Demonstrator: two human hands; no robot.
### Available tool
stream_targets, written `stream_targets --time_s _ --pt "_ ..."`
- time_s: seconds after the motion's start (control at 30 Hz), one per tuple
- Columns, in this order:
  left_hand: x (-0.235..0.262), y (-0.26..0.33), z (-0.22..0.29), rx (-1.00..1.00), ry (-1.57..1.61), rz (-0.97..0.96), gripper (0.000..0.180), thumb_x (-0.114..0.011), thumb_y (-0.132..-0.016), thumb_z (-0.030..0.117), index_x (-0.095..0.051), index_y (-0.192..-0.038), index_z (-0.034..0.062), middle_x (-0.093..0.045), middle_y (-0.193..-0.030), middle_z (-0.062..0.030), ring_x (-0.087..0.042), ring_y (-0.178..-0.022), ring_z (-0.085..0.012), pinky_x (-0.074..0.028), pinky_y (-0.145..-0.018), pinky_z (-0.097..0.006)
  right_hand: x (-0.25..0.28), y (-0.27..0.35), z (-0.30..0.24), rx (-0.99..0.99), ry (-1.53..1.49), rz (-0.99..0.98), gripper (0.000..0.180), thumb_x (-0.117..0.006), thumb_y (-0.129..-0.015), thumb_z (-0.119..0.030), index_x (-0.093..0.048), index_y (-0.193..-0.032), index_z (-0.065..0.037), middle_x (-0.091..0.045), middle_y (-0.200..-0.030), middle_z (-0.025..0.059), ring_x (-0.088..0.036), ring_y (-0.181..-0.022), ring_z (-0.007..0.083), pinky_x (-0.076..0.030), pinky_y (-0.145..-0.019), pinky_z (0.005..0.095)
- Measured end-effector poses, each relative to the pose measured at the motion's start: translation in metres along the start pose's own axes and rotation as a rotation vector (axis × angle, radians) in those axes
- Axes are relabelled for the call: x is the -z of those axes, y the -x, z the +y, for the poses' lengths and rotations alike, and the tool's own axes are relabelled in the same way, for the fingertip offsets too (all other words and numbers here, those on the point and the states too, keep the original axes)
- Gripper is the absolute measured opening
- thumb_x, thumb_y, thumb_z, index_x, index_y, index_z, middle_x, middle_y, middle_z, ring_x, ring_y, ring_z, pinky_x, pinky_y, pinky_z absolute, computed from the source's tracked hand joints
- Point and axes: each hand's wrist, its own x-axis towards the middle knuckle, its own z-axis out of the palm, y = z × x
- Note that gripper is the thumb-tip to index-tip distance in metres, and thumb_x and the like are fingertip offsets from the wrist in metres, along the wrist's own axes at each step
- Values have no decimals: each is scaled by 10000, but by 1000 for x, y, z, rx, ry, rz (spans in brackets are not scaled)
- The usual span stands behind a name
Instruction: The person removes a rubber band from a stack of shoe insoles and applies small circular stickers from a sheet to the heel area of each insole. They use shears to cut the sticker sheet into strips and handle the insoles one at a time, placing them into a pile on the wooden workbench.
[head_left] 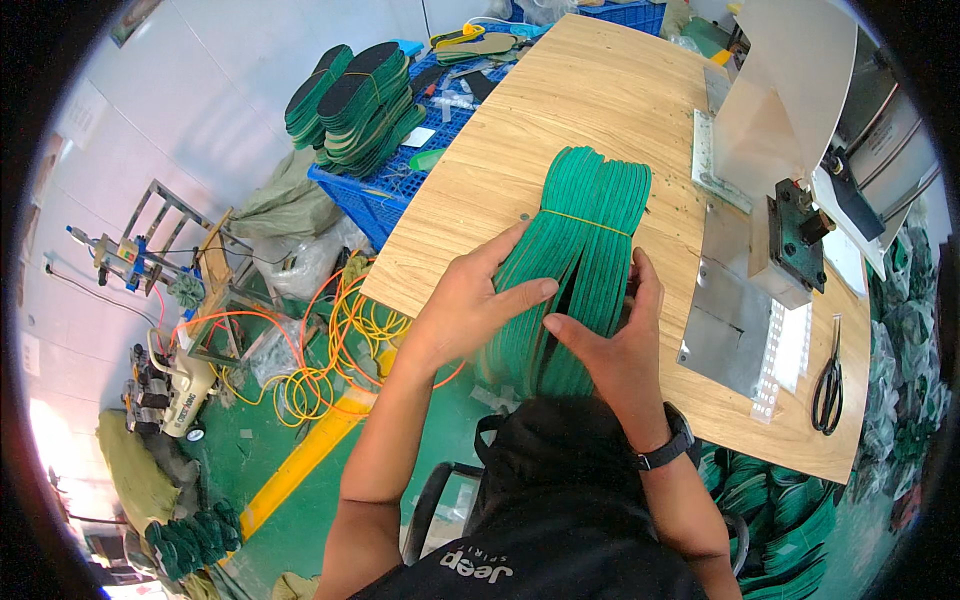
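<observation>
A thick bundle of green insoles (596, 185), standing on edge side by side, lies at the near edge of the wooden table and reaches out over it toward me. A thin yellow band (584, 220) circles its far half, and the near half spreads apart with a dark gap in the middle. My left hand (472, 305) is wrapped round its left side, thumb across the top. On the right side, my right hand (620, 345) grips it with the thumb beside the gap and fingers curled over the outer edge. The fingers' undersides are hidden.
Black scissors (828, 390) lie on the wooden table (500, 130) at right, near a metal plate (725, 320) and a block with a black top (790, 245). Banded insole stacks (365, 105) stand on a blue crate (350, 205) at left. Orange and yellow hoses (315, 375) tangle on the floor.
</observation>
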Motion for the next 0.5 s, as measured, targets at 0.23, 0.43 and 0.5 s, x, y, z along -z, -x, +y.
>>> stream_targets --time_s 0.23,0.43,0.5 --pt "13 -3 14 -177 -493 70 881 -720 -750 145 -245 -1486 47 -480 -1383 -247 -533 -1221 -339 -415 -1028 -371 39 -13 -13 81 315 -229 831 -802 -696 -210 -364 -1347 61 -529 -1106 190 -531 -1051 338 -467 -906 414" --pt "-26 -32 33 -2 -775 12 838 -661 -727 203 -299 -1476 100 -474 -1367 -273 -501 -1217 -425 -425 -1017 -421 45 -33 -56 100 809 -354 836 -698 -745 -311 -345 -1310 194 -573 -1090 273 -578 -962 380 -505 -815 442" --pt "-32 -46 29 -73 -708 -24 756 -638 -735 186 -386 -1442 99 -508 -1341 -257 -529 -1183 -415 -442 -988 -428 40 -27 -29 286 812 -192 849 -724 -737 -253 -317 -1317 215 -582 -1028 280 -594 -905 368 -508 -782 424"
